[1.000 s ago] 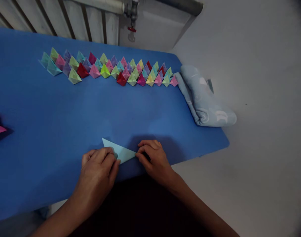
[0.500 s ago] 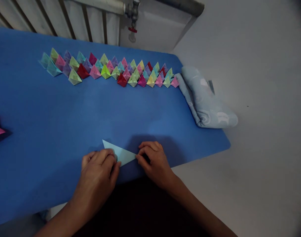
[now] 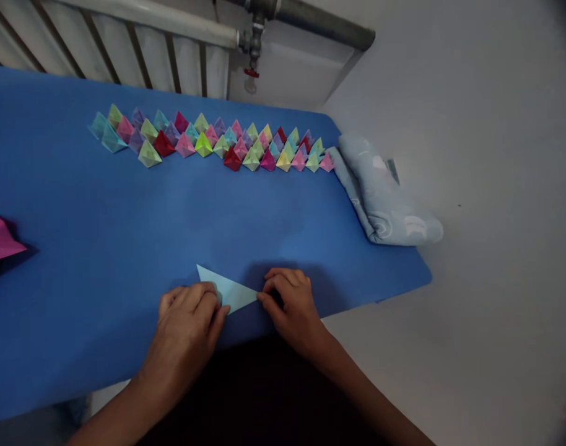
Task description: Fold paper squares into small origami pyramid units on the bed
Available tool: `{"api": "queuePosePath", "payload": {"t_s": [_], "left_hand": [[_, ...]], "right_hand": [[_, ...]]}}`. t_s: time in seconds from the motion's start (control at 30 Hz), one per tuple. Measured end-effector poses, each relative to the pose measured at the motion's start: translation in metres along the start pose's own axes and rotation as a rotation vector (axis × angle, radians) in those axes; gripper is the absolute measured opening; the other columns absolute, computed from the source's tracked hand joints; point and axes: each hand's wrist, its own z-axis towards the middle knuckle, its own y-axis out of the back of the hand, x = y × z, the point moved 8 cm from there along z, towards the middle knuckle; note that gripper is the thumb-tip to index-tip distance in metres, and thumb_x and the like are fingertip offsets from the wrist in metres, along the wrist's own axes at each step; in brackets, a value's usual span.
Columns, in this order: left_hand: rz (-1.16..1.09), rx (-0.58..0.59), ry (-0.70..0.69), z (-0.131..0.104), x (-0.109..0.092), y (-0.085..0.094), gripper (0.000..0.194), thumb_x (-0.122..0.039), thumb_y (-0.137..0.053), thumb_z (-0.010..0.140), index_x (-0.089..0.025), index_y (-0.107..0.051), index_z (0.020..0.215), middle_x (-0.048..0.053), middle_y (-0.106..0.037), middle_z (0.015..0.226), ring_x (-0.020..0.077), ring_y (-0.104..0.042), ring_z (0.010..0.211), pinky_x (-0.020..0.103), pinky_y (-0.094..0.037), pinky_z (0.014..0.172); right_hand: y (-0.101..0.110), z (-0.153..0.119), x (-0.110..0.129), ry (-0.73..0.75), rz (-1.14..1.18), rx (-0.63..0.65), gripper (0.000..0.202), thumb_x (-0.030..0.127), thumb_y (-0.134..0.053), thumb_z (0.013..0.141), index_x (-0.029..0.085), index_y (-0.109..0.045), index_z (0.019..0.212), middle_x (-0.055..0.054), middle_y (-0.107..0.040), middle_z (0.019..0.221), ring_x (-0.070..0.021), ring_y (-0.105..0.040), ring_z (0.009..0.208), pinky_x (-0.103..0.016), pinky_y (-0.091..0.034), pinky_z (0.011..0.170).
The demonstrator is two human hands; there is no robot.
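Note:
A pale blue sheet of origami paper, folded into a triangle, lies near the front edge of the blue table. My left hand is closed over its left part, with the thumb on the lower edge; the fingers hide that side of the paper. At the pointed right corner, my right hand pinches the tip between thumb and fingers. Farther back, several small folded paper pieces in green, pink, red, purple, yellow and blue stand in staggered rows.
A folded grey-blue cloth sits at the table's right end by the wall. Part of a pink paper piece shows at the left edge. Behind the table are a white radiator and a pipe valve with a red handle.
The view has tilted slightly up and to the left, showing more of the pink paper and the pipe. Both hands keep the same hold on the folded paper.

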Motion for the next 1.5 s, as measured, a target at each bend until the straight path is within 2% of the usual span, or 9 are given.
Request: {"api": "queuePosePath", "payload": {"t_s": [0.17, 0.27, 0.33, 0.53, 0.87, 1.1, 1.23, 1.37, 1.5], "left_hand": [[0.090, 0.010, -0.104, -0.005, -0.001, -0.002, 0.021, -0.022, -0.046, 0.095, -0.020, -0.065, 0.103, 0.009, -0.064, 0.103, 0.0232, -0.060, 0.089, 0.040, -0.039, 0.082], [0.197, 0.066, -0.234, -0.007, -0.013, -0.003, 0.050, -0.004, -0.038, 0.091, -0.030, -0.057, 0.128, 0.008, -0.063, 0.106, 0.0226, -0.058, 0.087, 0.041, -0.040, 0.082], [0.275, 0.105, -0.308, -0.006, -0.023, -0.004, 0.063, 0.003, -0.035, 0.086, -0.034, -0.053, 0.133, 0.008, -0.063, 0.104, 0.0223, -0.057, 0.084, 0.042, -0.040, 0.082], [0.364, 0.166, -0.366, -0.005, -0.031, -0.007, 0.065, 0.005, -0.039, 0.080, -0.032, -0.057, 0.131, 0.009, -0.065, 0.105, 0.0231, -0.058, 0.083, 0.044, -0.040, 0.084], [0.283, 0.076, -0.358, -0.042, -0.016, 0.003, 0.054, 0.002, -0.032, 0.087, -0.018, -0.060, 0.129, 0.011, -0.064, 0.126, 0.0269, -0.056, 0.109, 0.047, -0.033, 0.098], [0.251, 0.033, -0.369, -0.056, -0.011, 0.004, 0.046, -0.003, -0.032, 0.091, -0.013, -0.059, 0.127, 0.009, -0.061, 0.134, 0.0259, -0.057, 0.112, 0.048, -0.031, 0.102], [0.262, 0.015, -0.377, -0.057, -0.013, 0.003, 0.045, -0.004, -0.033, 0.092, -0.013, -0.060, 0.127, 0.009, -0.060, 0.135, 0.0264, -0.057, 0.113, 0.047, -0.031, 0.102], [0.253, 0.016, -0.347, -0.056, -0.011, 0.003, 0.046, -0.005, -0.033, 0.092, -0.014, -0.058, 0.129, 0.009, -0.060, 0.135, 0.0263, -0.056, 0.114, 0.047, -0.031, 0.103], [0.245, 0.023, -0.350, -0.055, -0.011, 0.004, 0.046, -0.004, -0.033, 0.091, -0.016, -0.060, 0.127, 0.009, -0.062, 0.133, 0.0256, -0.057, 0.112, 0.047, -0.031, 0.101]], "right_hand": [[0.000, 0.000, 0.002, -0.004, -0.021, 0.009, 0.011, 0.014, -0.065, 0.082, 0.020, -0.058, 0.077, -0.002, -0.066, 0.099, -0.0196, -0.054, 0.093, -0.035, -0.034, 0.082], [-0.001, 0.000, 0.001, -0.013, -0.040, 0.024, 0.010, 0.016, -0.065, 0.082, 0.021, -0.058, 0.078, -0.002, -0.065, 0.098, -0.0198, -0.054, 0.093, -0.035, -0.033, 0.082], [-0.002, 0.000, 0.000, -0.010, -0.052, 0.027, 0.009, 0.017, -0.065, 0.083, 0.021, -0.058, 0.079, -0.002, -0.065, 0.097, -0.0202, -0.053, 0.093, -0.035, -0.033, 0.082], [-0.004, -0.001, -0.002, -0.006, -0.056, 0.022, 0.008, 0.018, -0.064, 0.083, 0.021, -0.059, 0.078, -0.001, -0.065, 0.099, -0.0197, -0.053, 0.093, -0.035, -0.032, 0.083], [-0.006, 0.000, -0.003, -0.033, -0.027, 0.023, 0.009, 0.020, -0.064, 0.083, 0.021, -0.060, 0.075, -0.001, -0.065, 0.100, -0.0204, -0.052, 0.098, -0.036, -0.031, 0.085], [0.001, 0.003, -0.005, -0.037, -0.055, 0.054, 0.010, 0.016, -0.061, 0.081, 0.021, -0.059, 0.073, -0.002, -0.066, 0.100, -0.0208, -0.053, 0.096, -0.037, -0.032, 0.086], [-0.003, 0.002, 0.006, -0.024, -0.128, 0.033, 0.003, 0.020, -0.061, 0.082, 0.022, -0.061, 0.085, -0.003, -0.066, 0.099, -0.0220, -0.053, 0.095, -0.037, -0.032, 0.084], [-0.019, 0.001, 0.024, 0.063, -0.121, 0.030, 0.019, 0.032, -0.067, 0.081, 0.023, -0.063, 0.097, -0.005, -0.064, 0.114, -0.0250, -0.052, 0.105, -0.038, -0.033, 0.086], [-0.017, 0.001, 0.010, 0.018, -0.127, 0.039, 0.016, 0.027, -0.065, 0.083, 0.023, -0.063, 0.098, -0.005, -0.063, 0.119, -0.0260, -0.051, 0.111, -0.039, -0.033, 0.089]]}}
